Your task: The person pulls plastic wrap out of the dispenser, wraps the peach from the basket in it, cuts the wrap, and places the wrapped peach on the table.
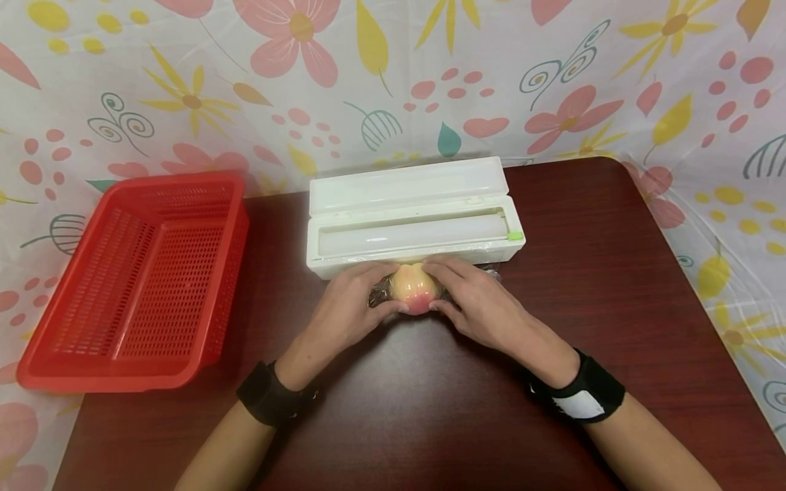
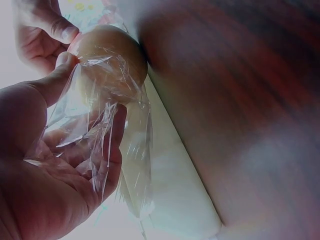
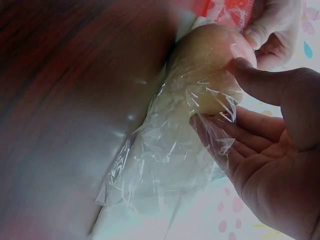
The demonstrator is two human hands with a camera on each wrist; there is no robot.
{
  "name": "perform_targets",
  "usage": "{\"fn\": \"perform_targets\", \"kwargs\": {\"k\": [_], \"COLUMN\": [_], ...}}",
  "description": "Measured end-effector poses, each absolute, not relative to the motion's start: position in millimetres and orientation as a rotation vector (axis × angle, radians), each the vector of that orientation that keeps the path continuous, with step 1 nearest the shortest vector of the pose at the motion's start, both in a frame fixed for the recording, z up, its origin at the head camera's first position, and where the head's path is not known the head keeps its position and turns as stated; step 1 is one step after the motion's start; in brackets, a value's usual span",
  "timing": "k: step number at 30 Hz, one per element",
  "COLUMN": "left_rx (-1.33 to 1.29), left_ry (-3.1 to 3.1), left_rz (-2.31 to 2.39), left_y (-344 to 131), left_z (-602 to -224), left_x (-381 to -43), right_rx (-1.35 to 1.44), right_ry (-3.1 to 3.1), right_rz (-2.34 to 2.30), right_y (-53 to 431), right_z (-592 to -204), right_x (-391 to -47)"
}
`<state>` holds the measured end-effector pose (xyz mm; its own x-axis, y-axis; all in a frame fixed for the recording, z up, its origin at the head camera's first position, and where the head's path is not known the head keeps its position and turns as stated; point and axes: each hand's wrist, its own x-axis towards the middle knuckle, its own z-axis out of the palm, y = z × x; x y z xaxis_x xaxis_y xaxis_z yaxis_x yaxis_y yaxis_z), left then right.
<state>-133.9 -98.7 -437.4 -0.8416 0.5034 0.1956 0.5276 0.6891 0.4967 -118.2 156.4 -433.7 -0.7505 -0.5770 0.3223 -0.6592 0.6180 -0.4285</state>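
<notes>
A yellow-and-pink peach is held between both hands at the front of a white cling film dispenser. My left hand grips its left side, the thumb near the bottom and the fingers at the top. From the other side my right hand grips it the same way. Clear cling film lies over the peach and hangs in crumpled folds beside it, some of it across the fingers. The wrist views show both thumbs close together on the pink part.
The dispenser's lid stands open at the back, showing the film roll and a green piece at the right end. A red plastic basket stands at the left of the dark wooden table. A flowered cloth hangs behind.
</notes>
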Motion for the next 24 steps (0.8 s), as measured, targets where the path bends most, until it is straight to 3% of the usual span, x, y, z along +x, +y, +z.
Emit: {"fn": "perform_targets", "kwargs": {"k": [24], "left_rx": [-0.848], "left_ry": [-2.883], "left_rz": [-0.889], "left_y": [-97.8], "left_z": [-437.0], "left_x": [-134.3], "right_rx": [1.011], "right_ry": [-2.742], "right_rz": [0.805], "right_y": [157.6], "right_z": [-433.5], "right_x": [-118.6]}}
